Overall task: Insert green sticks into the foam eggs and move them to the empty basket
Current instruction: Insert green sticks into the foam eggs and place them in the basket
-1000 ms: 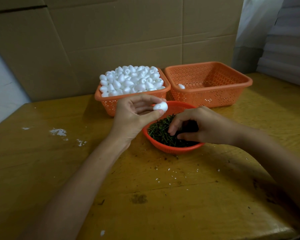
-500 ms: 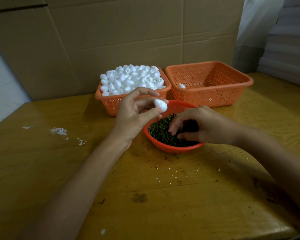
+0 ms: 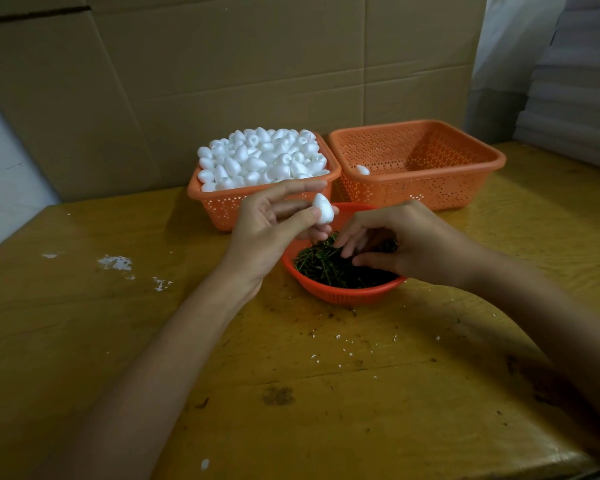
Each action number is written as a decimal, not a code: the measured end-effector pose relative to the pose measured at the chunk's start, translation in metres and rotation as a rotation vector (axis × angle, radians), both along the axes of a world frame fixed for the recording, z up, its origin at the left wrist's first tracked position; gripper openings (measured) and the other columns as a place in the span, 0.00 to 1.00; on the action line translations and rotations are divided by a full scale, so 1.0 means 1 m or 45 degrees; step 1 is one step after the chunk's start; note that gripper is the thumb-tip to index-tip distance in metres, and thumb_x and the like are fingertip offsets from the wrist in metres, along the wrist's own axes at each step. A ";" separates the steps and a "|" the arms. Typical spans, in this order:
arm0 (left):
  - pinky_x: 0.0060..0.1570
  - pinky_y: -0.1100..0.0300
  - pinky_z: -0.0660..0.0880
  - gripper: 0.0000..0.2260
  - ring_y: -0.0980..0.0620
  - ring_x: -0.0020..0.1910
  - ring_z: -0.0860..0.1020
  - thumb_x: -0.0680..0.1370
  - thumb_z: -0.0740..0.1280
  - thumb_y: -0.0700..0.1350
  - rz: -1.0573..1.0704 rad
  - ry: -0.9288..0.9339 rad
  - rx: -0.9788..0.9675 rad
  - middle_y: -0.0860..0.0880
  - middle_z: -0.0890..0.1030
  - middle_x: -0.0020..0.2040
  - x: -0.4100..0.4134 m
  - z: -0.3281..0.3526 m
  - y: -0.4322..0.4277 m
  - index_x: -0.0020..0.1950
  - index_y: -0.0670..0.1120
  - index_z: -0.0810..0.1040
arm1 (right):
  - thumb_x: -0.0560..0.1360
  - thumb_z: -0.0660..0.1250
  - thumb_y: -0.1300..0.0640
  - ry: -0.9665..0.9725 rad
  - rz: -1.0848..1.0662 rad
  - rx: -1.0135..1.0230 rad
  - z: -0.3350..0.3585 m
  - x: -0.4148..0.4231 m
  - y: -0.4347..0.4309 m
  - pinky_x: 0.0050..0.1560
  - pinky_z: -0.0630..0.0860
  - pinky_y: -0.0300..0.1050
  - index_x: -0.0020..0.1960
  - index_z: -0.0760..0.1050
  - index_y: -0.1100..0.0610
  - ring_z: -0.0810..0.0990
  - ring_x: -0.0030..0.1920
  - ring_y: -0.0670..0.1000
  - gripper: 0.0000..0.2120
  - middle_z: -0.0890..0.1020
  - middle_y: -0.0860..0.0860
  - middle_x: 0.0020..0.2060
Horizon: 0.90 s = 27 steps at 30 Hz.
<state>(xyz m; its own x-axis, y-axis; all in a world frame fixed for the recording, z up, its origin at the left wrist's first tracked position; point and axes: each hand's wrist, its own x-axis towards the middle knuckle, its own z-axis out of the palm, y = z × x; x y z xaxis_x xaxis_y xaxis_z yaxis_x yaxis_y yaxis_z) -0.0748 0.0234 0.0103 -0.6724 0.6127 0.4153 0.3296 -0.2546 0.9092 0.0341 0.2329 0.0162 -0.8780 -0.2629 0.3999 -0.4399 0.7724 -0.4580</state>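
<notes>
Table (image 3: pixel 326 410): yellow wood top, worn, with dark stains.
Crumbs (image 3: pixel 343 351): white foam bits and dark flecks scattered at 6 o'clock from the bowl.
White smear (image 3: pixel 115 263): on the table top, well apart at 9 o'clock from the bowl.
Bowl (image 3: pixel 343 296): round, red, mid-table, between the two forearms.
Sticks (image 3: pixel 323 263): short green pieces heaped loose inside the bowl.
Right hand (image 3: pixel 406 244): palm down over the bowl from 3 o'clock, fingers bent with tips down among the sticks. Whether they pinch a stick cannot be told.
Left hand (image 3: pixel 267 233): raised at 10 o'clock of the bowl, thumb and lower fingers pinching the held egg, forefinger stretched out above it.
Held egg (image 3: pixel 323 208): white foam, above the bowl's far rim, no stick visible in it.
Full basket (image 3: pixel 222 206): orange, perforated, at 11 o'clock behind the bowl.
Loose eggs (image 3: pixel 260 157): white, heaped above that basket's rim.
Second basket (image 3: pixel 430 192): orange, at 1 o'clock, touching the full basket.
Single egg (image 3: pixel 362 170): in the second basket's near left corner.
Cardboard (image 3: pixel 257 64): brown sheets upright behind both baskets.
</notes>
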 end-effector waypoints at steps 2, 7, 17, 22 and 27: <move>0.51 0.55 0.84 0.13 0.41 0.48 0.87 0.80 0.71 0.31 0.010 -0.032 0.026 0.39 0.88 0.54 0.000 0.000 0.000 0.63 0.39 0.82 | 0.72 0.78 0.69 0.005 -0.025 0.027 -0.001 0.000 0.001 0.53 0.83 0.43 0.59 0.82 0.52 0.86 0.51 0.41 0.20 0.86 0.39 0.47; 0.55 0.50 0.84 0.10 0.37 0.52 0.87 0.76 0.75 0.31 0.054 -0.024 0.038 0.40 0.87 0.56 0.000 0.000 -0.002 0.57 0.39 0.85 | 0.71 0.78 0.70 0.010 -0.057 0.088 -0.002 0.000 0.002 0.53 0.84 0.45 0.60 0.82 0.52 0.85 0.50 0.39 0.22 0.86 0.40 0.47; 0.54 0.54 0.85 0.15 0.38 0.50 0.88 0.76 0.76 0.32 0.066 -0.055 0.029 0.40 0.87 0.55 0.000 -0.002 -0.001 0.61 0.40 0.84 | 0.75 0.76 0.61 0.066 -0.082 0.270 0.003 0.003 0.001 0.53 0.80 0.45 0.59 0.83 0.49 0.82 0.50 0.39 0.14 0.85 0.40 0.48; 0.58 0.47 0.84 0.13 0.36 0.51 0.87 0.77 0.75 0.31 0.050 -0.061 0.035 0.39 0.87 0.56 -0.001 -0.002 -0.001 0.61 0.39 0.83 | 0.79 0.73 0.51 -0.065 -0.030 0.382 0.001 0.001 0.002 0.58 0.73 0.42 0.56 0.85 0.45 0.77 0.54 0.43 0.07 0.84 0.37 0.51; 0.55 0.51 0.85 0.13 0.36 0.50 0.87 0.78 0.74 0.32 0.048 -0.110 0.034 0.38 0.87 0.54 -0.001 -0.002 -0.001 0.61 0.39 0.83 | 0.75 0.77 0.55 -0.125 -0.051 0.304 -0.001 -0.001 0.005 0.53 0.68 0.29 0.54 0.86 0.43 0.75 0.53 0.39 0.10 0.83 0.33 0.48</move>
<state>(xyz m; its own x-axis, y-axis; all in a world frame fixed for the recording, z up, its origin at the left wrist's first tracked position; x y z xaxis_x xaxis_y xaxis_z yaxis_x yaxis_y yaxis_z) -0.0756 0.0222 0.0087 -0.7287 0.5757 0.3709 0.2603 -0.2682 0.9275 0.0333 0.2375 0.0152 -0.9213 -0.3036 0.2431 -0.3690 0.8798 -0.2997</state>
